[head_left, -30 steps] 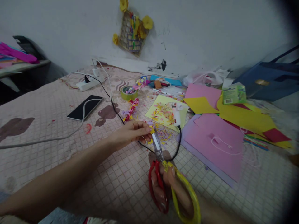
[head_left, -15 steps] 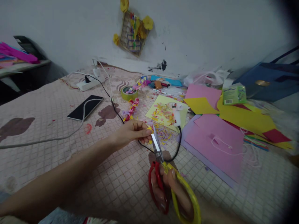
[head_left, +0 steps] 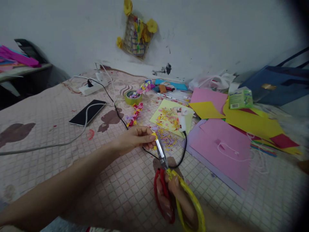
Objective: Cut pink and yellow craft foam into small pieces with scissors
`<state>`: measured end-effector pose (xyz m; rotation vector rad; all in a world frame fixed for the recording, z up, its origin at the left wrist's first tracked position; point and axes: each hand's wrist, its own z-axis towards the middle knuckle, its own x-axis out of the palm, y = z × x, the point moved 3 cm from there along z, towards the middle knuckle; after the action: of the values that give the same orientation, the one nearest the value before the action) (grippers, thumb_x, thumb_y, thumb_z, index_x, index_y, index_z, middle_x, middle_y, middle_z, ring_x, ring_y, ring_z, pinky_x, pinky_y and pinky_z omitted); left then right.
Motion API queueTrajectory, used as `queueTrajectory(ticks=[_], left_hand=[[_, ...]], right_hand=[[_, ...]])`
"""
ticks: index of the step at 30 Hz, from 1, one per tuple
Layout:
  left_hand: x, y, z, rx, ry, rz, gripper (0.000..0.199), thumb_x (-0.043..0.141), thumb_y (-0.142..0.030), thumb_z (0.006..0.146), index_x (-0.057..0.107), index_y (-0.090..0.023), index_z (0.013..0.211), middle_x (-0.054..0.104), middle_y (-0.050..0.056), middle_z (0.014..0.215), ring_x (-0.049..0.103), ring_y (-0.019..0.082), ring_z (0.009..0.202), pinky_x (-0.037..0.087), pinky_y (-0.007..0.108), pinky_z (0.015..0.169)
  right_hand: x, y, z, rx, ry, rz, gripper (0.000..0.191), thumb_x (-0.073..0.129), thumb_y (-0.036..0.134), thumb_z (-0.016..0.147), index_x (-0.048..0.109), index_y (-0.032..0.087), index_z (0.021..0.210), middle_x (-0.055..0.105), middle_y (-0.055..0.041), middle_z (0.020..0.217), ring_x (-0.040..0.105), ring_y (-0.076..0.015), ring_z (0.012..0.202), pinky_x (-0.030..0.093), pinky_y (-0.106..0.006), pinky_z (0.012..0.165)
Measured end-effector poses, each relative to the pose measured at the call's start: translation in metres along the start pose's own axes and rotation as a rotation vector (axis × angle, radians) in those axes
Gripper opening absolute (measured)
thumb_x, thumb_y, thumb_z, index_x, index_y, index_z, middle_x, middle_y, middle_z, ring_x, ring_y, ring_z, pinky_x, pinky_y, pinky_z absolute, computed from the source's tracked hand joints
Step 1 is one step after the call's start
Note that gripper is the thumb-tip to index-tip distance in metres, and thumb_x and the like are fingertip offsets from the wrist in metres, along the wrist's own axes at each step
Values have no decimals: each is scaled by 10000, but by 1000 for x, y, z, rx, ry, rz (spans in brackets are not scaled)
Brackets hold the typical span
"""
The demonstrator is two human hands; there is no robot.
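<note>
Between the thumb and fingers of my left hand [head_left: 138,138] is a small piece of yellow paper [head_left: 154,135]. Large scissors [head_left: 161,154] with one red and one yellow handle are in my right hand [head_left: 172,188], fingers through the loops. The blade tips reach up to the yellow paper at my left fingertips. Just beyond lie small purple and yellow paper clippings [head_left: 169,139]. A pale yellow sheet [head_left: 158,111] carries more cut bits and a white glue gun [head_left: 182,120], whose black cord curves down behind the scissors.
Pink sheets [head_left: 224,141] and yellow sheets [head_left: 251,125] lie at right, near a green box [head_left: 240,98] and a blue bag [head_left: 277,85]. A phone [head_left: 88,112], white cable and power strip [head_left: 93,86] are at left. Green tape roll [head_left: 132,97] and paper garland [head_left: 136,114] sit mid-table.
The scissor blades have come closer together at the yellow paper. My left hand keeps its hold in nearly the same place, and the view has shifted slightly.
</note>
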<state>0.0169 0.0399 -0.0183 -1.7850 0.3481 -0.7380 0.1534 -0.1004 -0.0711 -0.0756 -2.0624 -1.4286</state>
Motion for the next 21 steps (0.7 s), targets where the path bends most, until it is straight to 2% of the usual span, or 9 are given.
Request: queueTrajectory(ticks=[8,13,16,21], left_hand=[[-2,0,1,-11,18,7,261,770,-314,683,611,-107,698,667,11,642,591,64,547,460,178,547],[-1,-3,0,-14,34,29,266,774,-315,677,613,-104,692,669,7,641,593,60,547,462,170,545],[-1,-5,0,-10,40,45,261,770,-319,682,618,-106,696,670,2,647,597,60,555,469,169,554],[-4,-5,0,-15,53,69,265,773,-324,675,619,-112,711,670,-7,656,593,57,554,474,171,563]], right_hand=[[-4,-6,-2,-8,31,-51,465,370,651,870,458,194,845,414,76,528,355,-59,368,341,-183,383],[1,3,-6,-40,20,-133,473,358,647,877,461,191,803,399,71,520,348,-55,390,315,-182,413],[4,9,-7,1,34,-211,496,358,672,860,465,193,789,400,66,529,352,-59,411,320,-193,440],[6,13,-6,-3,20,-216,535,348,727,820,458,205,786,377,76,492,326,-69,380,303,-206,411]])
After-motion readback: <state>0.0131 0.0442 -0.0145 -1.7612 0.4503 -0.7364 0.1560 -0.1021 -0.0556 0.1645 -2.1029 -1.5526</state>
